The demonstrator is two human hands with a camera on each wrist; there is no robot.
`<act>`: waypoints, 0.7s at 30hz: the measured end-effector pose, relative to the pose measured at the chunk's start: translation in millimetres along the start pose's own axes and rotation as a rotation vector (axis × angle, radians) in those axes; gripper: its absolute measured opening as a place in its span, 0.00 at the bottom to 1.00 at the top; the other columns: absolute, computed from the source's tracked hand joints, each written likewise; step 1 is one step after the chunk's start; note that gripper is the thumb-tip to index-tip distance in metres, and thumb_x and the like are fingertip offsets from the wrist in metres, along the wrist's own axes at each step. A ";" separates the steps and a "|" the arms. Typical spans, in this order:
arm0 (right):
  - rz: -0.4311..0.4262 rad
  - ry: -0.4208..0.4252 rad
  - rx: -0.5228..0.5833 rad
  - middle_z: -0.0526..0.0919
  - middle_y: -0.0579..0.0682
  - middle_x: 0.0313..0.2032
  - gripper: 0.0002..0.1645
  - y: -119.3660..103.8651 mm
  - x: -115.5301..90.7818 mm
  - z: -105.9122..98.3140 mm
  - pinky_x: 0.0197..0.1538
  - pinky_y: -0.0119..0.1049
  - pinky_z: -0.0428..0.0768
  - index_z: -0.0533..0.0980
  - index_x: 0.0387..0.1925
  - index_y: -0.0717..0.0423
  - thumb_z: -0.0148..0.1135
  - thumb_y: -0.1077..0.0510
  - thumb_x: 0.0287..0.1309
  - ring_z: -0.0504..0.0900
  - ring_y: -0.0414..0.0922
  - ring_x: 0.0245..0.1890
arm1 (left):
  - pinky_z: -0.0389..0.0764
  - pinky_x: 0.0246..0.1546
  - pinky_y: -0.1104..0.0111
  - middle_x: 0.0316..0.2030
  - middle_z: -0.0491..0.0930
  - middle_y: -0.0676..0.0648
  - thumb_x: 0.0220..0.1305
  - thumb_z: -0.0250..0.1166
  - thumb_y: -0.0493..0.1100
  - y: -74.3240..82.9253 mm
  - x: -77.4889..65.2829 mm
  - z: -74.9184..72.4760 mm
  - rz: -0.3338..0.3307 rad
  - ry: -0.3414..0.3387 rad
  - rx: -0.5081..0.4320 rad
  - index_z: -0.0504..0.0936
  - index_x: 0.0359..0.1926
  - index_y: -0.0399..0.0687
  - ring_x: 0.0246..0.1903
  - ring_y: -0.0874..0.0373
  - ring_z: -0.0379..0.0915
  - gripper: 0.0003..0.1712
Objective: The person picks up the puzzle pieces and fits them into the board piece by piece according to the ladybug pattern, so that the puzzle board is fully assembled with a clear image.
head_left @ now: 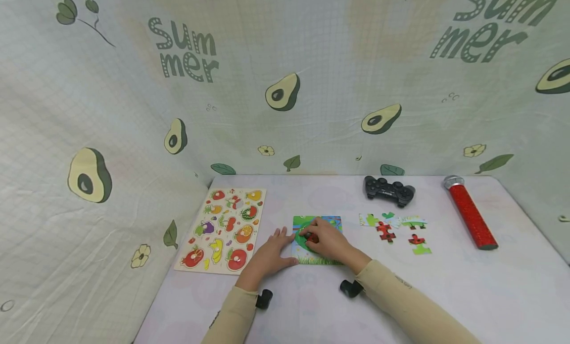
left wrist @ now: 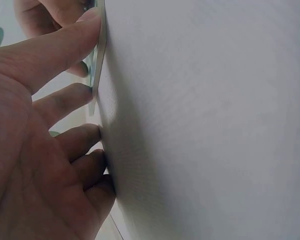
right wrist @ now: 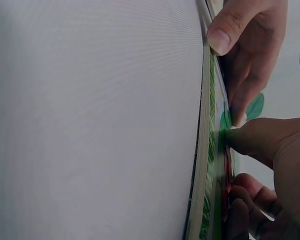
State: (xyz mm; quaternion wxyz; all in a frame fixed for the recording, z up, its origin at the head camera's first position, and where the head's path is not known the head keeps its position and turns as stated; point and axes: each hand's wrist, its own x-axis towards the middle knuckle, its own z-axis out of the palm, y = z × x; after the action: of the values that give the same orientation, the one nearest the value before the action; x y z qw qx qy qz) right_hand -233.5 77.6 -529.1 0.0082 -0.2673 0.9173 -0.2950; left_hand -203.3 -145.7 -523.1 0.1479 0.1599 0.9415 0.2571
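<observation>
A small jigsaw puzzle board (head_left: 307, 259) with a green picture and a grassy front edge lies flat between the two hands. My left hand (head_left: 270, 252) rests at its left side, fingers spread; the thumb touches the board's edge (left wrist: 101, 37) in the left wrist view. Over the board, my right hand (head_left: 329, 241) pinches a red puzzle piece (head_left: 313, 238) against the green picture. The right wrist view shows the red piece (right wrist: 228, 175) low between thumb and fingers; whether it sits in the board cannot be told.
Loose puzzle pieces, among them a red one (head_left: 385, 232), lie right of the board. Behind them is a black game controller (head_left: 389, 190). A red glittery microphone-shaped tube (head_left: 472, 214) lies far right, and a wooden fruit puzzle (head_left: 218, 269) lies left.
</observation>
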 end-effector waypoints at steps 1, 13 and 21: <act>0.000 -0.003 0.004 0.76 0.48 0.47 0.15 0.2 0.0 -0.1 0.45 0.43 0.79 0.85 0.51 0.43 0.70 0.55 0.63 0.74 0.44 0.43 | 0.57 0.73 0.44 0.79 0.52 0.41 0.63 0.71 0.58 0.1 -0.2 -0.1 0.000 0.000 -0.001 0.67 0.76 0.52 0.78 0.41 0.42 0.44; -0.011 -0.028 0.112 0.74 0.49 0.46 0.17 5.8 -8.3 -6.3 0.43 0.40 0.77 0.82 0.57 0.47 0.65 0.57 0.68 0.72 0.42 0.40 | 0.57 0.74 0.44 0.79 0.53 0.42 0.63 0.72 0.57 1.5 -1.1 0.0 -0.005 0.005 -0.005 0.68 0.75 0.52 0.78 0.41 0.42 0.44; -0.025 -0.029 0.165 0.75 0.50 0.47 0.18 9.3 -18.1 -15.3 0.42 0.38 0.78 0.81 0.59 0.48 0.64 0.57 0.70 0.74 0.41 0.39 | 0.57 0.73 0.44 0.78 0.54 0.42 0.62 0.73 0.57 0.2 -1.3 1.0 -0.005 0.014 -0.002 0.68 0.75 0.52 0.78 0.42 0.43 0.44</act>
State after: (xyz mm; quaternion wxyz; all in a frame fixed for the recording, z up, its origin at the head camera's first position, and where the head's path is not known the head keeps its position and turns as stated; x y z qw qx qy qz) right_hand -225.1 101.1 -524.1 0.0396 -0.2815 0.8862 -0.3658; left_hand -201.6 -145.7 -523.6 0.1423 0.1557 0.9427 0.2587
